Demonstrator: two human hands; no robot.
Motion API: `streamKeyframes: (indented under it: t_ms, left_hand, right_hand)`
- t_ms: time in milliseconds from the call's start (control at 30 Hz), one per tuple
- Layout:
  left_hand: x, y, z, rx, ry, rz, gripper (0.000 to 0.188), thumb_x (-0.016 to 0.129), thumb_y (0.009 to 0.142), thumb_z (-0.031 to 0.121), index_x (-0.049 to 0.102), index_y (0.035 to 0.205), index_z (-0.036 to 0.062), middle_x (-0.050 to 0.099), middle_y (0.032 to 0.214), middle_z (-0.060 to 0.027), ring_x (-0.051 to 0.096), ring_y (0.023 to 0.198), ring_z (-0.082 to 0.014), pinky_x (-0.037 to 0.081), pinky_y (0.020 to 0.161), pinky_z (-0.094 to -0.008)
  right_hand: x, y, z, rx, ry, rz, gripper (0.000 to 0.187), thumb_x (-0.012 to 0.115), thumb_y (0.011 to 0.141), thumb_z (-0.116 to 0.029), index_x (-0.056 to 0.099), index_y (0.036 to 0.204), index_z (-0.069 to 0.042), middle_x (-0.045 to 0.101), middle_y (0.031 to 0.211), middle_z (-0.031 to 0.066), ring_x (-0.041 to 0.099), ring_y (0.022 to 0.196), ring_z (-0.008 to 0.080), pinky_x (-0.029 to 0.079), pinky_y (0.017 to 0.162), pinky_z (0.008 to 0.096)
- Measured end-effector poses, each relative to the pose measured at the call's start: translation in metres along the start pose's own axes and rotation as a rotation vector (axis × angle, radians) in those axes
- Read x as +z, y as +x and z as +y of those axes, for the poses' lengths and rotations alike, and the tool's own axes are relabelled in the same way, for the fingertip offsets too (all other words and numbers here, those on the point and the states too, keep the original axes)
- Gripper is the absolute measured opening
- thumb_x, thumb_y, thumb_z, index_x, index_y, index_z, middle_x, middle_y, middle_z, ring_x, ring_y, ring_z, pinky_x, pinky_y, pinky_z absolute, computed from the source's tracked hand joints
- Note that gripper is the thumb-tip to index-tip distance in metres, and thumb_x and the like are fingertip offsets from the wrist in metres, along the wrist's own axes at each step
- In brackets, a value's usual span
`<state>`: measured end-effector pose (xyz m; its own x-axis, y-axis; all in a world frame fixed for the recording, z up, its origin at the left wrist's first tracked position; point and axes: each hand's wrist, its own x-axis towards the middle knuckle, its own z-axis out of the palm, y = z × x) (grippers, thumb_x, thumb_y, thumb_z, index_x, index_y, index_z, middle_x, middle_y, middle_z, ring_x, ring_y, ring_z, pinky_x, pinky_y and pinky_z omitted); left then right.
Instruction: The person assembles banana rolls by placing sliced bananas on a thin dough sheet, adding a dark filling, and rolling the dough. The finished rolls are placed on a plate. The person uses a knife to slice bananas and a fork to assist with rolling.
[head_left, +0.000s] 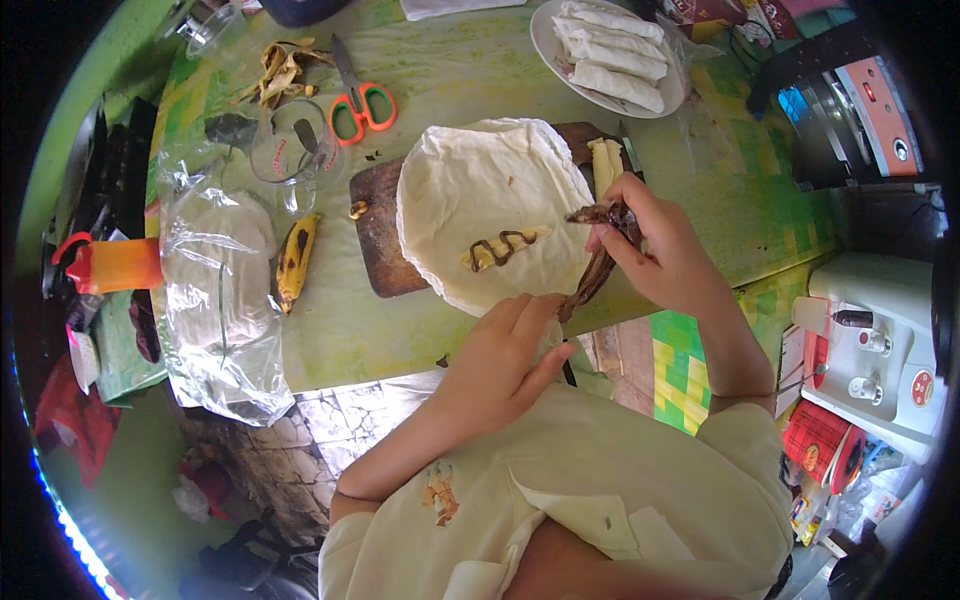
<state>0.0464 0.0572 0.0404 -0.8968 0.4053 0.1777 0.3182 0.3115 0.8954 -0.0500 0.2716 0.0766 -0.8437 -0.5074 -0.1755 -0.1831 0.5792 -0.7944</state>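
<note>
Holding a long, dark brown, floppy chocolate-filled piping bag (598, 262) between both hands, a person works over a green patterned surface (450, 70). Right hand (655, 245) has its grip clamped on the bag's upper end, fingers curled tight around it. Left hand (505, 355) pinches the bag's lower tip between thumb and fingertips, so the bag stretches diagonally between the two grips, just off the near right edge of a thin, round, cream-white pastry sheet (480, 200). That sheet lies spread over a dark wooden cutting board (382, 240). On the sheet sits a pale banana strip (505, 247) with a wavy brown chocolate line across it. Farther back, a white plate of rolled white wrappers (612, 55) stands, and orange-handled scissors (358, 100) lie to the left near an unpeeled yellow banana (297, 262).
</note>
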Motion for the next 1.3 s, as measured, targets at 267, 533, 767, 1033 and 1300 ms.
streamKeyframes:
  t_ms: [267, 533, 767, 1033, 1300]
  left_hand:
    - [-0.019, -0.012, -0.004, -0.101, -0.13, -0.024, 0.035, 0.057, 0.092, 0.006, 0.053, 0.126, -0.0028, 0.057, 0.11, -0.0205, 0.057, 0.098, -0.0361, 0.048, 0.085, -0.041]
    - [-0.011, -0.011, -0.004, -0.034, -0.146, -0.021, 0.028, 0.064, 0.085, -0.002, 0.058, 0.112, -0.0012, 0.06, 0.096, -0.0164, 0.058, 0.086, -0.0357, 0.047, 0.074, -0.0418]
    - [-0.024, -0.011, -0.016, 0.061, -0.094, 0.141, 0.018, 0.057, 0.087, -0.007, 0.065, 0.102, -0.0002, 0.066, 0.088, -0.0129, 0.062, 0.077, -0.0263, 0.05, 0.069, -0.0351]
    - [-0.03, -0.013, -0.037, -0.041, -0.109, 0.346, 0.02, 0.054, 0.084, -0.013, 0.066, 0.097, -0.0026, 0.063, 0.084, -0.0135, 0.059, 0.072, -0.0244, 0.046, 0.065, -0.0325]
    - [-0.019, -0.012, -0.053, -0.049, -0.071, 0.398, 0.019, 0.053, 0.085, -0.012, 0.066, 0.096, -0.0027, 0.062, 0.081, -0.0115, 0.054, 0.066, -0.0194, 0.043, 0.059, -0.0286]
  right_hand:
    - [0.022, 0.013, 0.008, 0.016, 0.303, -0.066, 0.011, 0.041, 0.105, -0.006, 0.046, 0.113, -0.001, 0.055, 0.081, 0.0035, 0.051, 0.076, 0.0098, 0.043, 0.069, 0.0255]
    - [0.028, 0.019, 0.008, 0.024, 0.132, 0.078, 0.02, 0.046, 0.105, -0.018, 0.048, 0.098, 0.001, 0.055, 0.068, 0.0115, 0.053, 0.059, 0.0187, 0.043, 0.059, 0.0339]
    - [0.031, 0.02, 0.006, -0.007, -0.066, 0.155, 0.027, 0.045, 0.105, -0.024, 0.047, 0.094, 0.002, 0.056, 0.069, 0.0232, 0.056, 0.063, 0.0413, 0.042, 0.057, 0.0429]
    - [0.037, 0.024, 0.011, -0.016, -0.159, 0.234, 0.029, 0.044, 0.105, -0.025, 0.051, 0.093, 0.001, 0.056, 0.063, 0.0232, 0.057, 0.062, 0.0449, 0.042, 0.055, 0.0494]
    - [0.041, 0.028, 0.013, -0.058, -0.23, 0.297, 0.023, 0.049, 0.102, -0.019, 0.049, 0.089, -0.001, 0.055, 0.062, 0.0223, 0.058, 0.059, 0.0437, 0.042, 0.052, 0.0487]
